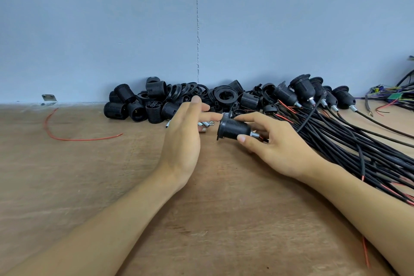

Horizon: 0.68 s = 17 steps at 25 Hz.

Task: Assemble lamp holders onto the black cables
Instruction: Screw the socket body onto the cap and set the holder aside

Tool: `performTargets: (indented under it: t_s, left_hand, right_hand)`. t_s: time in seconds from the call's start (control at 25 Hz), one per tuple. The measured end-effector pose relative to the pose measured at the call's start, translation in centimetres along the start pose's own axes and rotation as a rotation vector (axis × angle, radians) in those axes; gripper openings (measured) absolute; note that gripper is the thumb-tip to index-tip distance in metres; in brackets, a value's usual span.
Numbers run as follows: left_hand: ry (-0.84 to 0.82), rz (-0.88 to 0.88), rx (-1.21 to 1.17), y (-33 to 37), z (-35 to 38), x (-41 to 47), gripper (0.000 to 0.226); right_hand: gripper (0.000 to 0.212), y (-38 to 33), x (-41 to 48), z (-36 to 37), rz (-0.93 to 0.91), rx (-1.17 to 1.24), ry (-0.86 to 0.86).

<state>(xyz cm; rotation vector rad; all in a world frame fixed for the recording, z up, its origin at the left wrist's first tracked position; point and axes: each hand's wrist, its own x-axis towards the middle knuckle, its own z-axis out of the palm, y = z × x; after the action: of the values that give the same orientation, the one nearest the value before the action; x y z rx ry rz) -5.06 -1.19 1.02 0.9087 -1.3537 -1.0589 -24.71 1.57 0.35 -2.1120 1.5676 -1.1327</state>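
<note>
- A black lamp holder [233,129] was held above the wooden table [112,186], lying on its side with its flanged open end turned to the left and a small metal nipple at its right end.
- The right hand [277,148] was closed on that lamp holder, the thumb [243,139] pressed under its body and the index finger laid over the top.
- The left hand [186,139] was held open just left of the holder, fingers spread and extended; its fingertips [215,116] were seen at the holder's flange, though actual contact could not be made out.
- A bundle of black cables [358,148] was spread over the table on the right, red wire ends showing here and there.
- Several cables at the back right were already fitted with assembled holders [302,88].
- A pile of loose black holder parts [156,101], threaded sleeves and rings, was heaped against the grey wall [112,29].
- A few small metal fittings [205,124] were seen on the table between the hands.
- A loose red wire [67,139] was lying curved on the table at the left.
</note>
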Motion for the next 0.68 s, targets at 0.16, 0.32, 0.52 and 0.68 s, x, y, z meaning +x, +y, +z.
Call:
performTargets:
  t_s: [0.16, 0.32, 0.52, 0.68]
  left_hand:
    - [-0.030, -0.025, 0.130, -1.0, 0.1, -0.4, 0.042]
    - [-0.154, -0.037, 0.429, -2.1, 0.6, -0.7, 0.044]
    - [-0.172, 0.104, 0.561, -2.7, 0.8, -0.7, 0.047]
    - [-0.193, 0.126, 0.597, -2.7, 0.7, -0.8, 0.056]
  right_hand:
    - [0.035, 0.6, 0.2, 0.0, 0.048, -0.005, 0.136]
    - [0.042, -0.1, 0.1, -0.2, -0.104, -0.259, 0.239]
    - [0.039, -1.4, 0.2, -0.7, -0.385, -0.533, 0.343]
    - [0.035, -2.6, 1.2, -1.1, -0.473, -0.662, 0.449]
